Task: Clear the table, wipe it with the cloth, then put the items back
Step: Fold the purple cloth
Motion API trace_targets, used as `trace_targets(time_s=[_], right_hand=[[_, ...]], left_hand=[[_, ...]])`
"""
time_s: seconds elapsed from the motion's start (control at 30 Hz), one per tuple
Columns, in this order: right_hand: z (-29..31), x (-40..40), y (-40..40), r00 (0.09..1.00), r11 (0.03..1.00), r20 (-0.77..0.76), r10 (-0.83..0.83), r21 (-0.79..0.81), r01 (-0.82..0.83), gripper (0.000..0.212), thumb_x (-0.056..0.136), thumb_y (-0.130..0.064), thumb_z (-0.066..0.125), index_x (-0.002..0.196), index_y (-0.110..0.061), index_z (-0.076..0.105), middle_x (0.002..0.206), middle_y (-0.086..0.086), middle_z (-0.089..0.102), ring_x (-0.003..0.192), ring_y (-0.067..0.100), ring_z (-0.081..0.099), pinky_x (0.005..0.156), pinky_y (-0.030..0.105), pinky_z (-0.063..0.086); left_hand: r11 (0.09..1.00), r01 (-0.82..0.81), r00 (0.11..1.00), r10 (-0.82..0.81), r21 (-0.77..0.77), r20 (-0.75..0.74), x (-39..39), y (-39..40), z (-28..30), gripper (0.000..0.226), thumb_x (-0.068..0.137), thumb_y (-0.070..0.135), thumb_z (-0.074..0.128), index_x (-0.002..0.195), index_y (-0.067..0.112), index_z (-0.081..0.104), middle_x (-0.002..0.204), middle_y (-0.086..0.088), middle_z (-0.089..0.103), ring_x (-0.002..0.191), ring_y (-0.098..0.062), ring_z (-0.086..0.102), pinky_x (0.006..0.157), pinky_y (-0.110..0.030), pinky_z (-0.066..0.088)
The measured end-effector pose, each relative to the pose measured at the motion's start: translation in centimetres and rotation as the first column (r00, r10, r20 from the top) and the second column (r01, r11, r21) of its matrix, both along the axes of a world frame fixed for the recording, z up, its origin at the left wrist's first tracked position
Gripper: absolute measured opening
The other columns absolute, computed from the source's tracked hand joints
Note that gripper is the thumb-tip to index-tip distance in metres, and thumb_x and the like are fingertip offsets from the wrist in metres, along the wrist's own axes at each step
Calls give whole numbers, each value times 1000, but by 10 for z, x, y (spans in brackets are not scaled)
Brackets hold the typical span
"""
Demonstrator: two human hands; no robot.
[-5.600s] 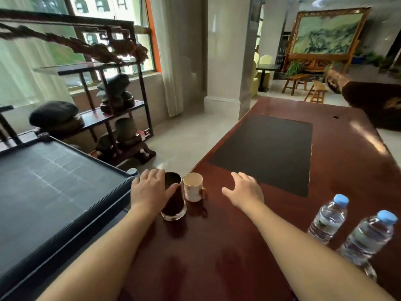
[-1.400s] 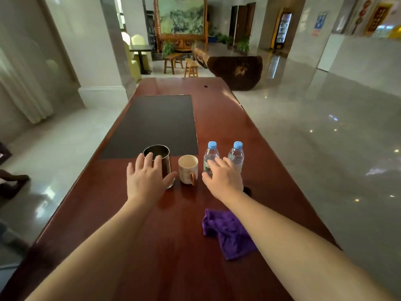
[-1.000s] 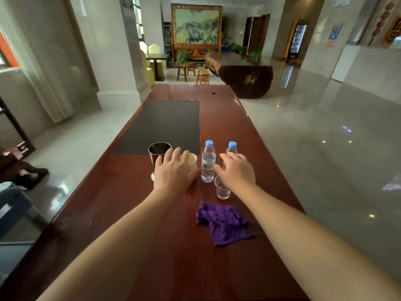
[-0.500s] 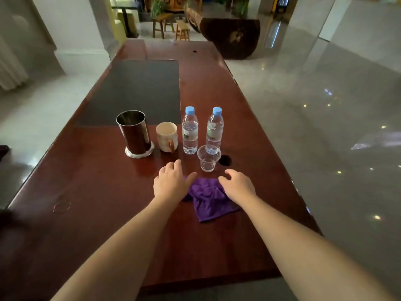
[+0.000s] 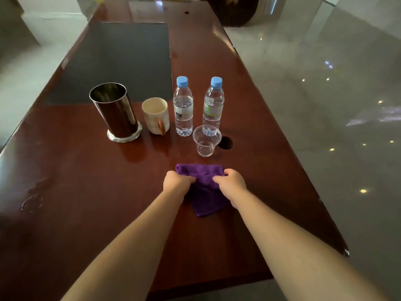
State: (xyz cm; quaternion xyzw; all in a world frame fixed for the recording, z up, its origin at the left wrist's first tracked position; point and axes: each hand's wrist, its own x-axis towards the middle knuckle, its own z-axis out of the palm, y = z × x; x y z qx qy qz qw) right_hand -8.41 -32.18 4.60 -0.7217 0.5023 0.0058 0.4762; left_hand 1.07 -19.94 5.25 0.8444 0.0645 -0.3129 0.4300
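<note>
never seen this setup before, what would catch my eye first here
First the purple cloth near the front edge of the red-brown table, gripped by both hands, left hand and right hand. Just beyond it stands a row: a tall metal cup at the left, a cream mug, then two blue-capped water bottles, with a clear plastic cup in front of the right bottle.
</note>
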Motion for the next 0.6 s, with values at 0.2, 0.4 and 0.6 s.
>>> trace_targets(time_s=[0.2,0.4,0.6], right_hand=[[1,6,-2,978,947,88,-187,279,156,30,64,-21,72,91,-8,69,93,9,68,81,22,58,64,33,42],[36,4,1,910,820,210,-358,536,199,28,53,-14,62,80,-9,68,86,15,68,82,33,62,74,40,49],[69,-14,6,876,675,296,-381,737,45,39,71,-18,59,106,-6,70,107,23,71,91,40,68,83,49,56]], left_hand=[[975,-109,983,77,-194,-166,2,-7,9,18,69,6,69,86,4,61,70,-7,56,63,-22,54,53,-27,43],[889,-173,969,78,-423,-233,-2,0,43,19,76,0,47,83,12,60,69,-5,56,63,-19,52,50,-25,43],[844,-196,949,35,-499,-314,-10,16,97,12,72,1,48,80,8,53,63,-7,49,56,-20,46,53,-28,39]])
